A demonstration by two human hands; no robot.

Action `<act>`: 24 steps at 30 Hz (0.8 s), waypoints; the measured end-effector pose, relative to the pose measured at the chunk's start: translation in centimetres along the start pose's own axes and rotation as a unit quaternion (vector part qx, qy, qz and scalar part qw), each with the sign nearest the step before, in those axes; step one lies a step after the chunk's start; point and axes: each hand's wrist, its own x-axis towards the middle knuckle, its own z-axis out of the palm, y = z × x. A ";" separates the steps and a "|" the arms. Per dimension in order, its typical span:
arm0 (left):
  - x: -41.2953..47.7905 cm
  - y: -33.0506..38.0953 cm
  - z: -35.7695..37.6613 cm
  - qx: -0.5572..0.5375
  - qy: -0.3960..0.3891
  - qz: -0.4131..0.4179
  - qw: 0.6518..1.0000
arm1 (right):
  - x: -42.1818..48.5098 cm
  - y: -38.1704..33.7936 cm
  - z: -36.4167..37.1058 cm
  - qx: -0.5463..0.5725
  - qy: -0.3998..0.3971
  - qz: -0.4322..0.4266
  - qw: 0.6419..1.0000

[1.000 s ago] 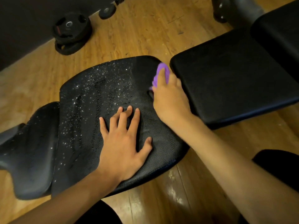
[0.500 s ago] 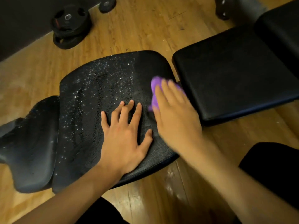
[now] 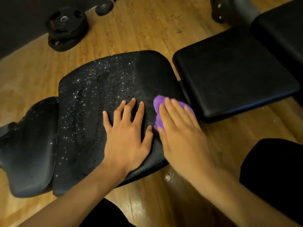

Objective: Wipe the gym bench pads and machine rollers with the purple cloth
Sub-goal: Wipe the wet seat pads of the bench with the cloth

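A wide black bench pad (image 3: 91,102) fills the middle, its left and centre speckled with shiny droplets, its right strip looking dull and dry. My left hand (image 3: 127,136) lies flat on it with fingers spread. Just to the right, my right hand (image 3: 182,133) presses the bunched purple cloth (image 3: 159,104) onto the pad's right edge with straight fingers; most of the cloth is hidden under the palm. A second black pad (image 3: 232,74) sits to the right across a narrow gap. A smaller wet pad (image 3: 31,148) adjoins on the left.
Wooden floor (image 3: 147,27) surrounds the bench. Stacked black weight plates (image 3: 65,28) lie at the back left near a dark wall. A machine base with bolts (image 3: 223,9) stands at the back right beside another black pad (image 3: 282,28). My dark-clad knee (image 3: 275,167) is at the lower right.
My right hand has dragged the purple cloth from the far right corner of the pad toward me along its right edge. The left hand has stayed flat in place.
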 end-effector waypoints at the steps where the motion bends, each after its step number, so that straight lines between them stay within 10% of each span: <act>1: 0.0 0.0 0.0 0.000 -0.001 0.002 1.000 | -2.8 -0.4 0.0 0.016 0.009 -0.003 1.000; 9: 0.4 0.1 0.1 0.003 0.006 -0.002 1.000 | 13.0 2.2 -0.3 0.058 -0.033 0.123 0.990; 17: 0.2 0.0 0.1 0.006 0.007 0.006 1.000 | 0.1 1.4 -0.8 0.046 0.012 0.071 0.996; 24: 0.6 0.3 0.1 0.007 0.005 0.000 1.000 | 18.4 2.7 0.3 0.052 -0.022 0.133 0.989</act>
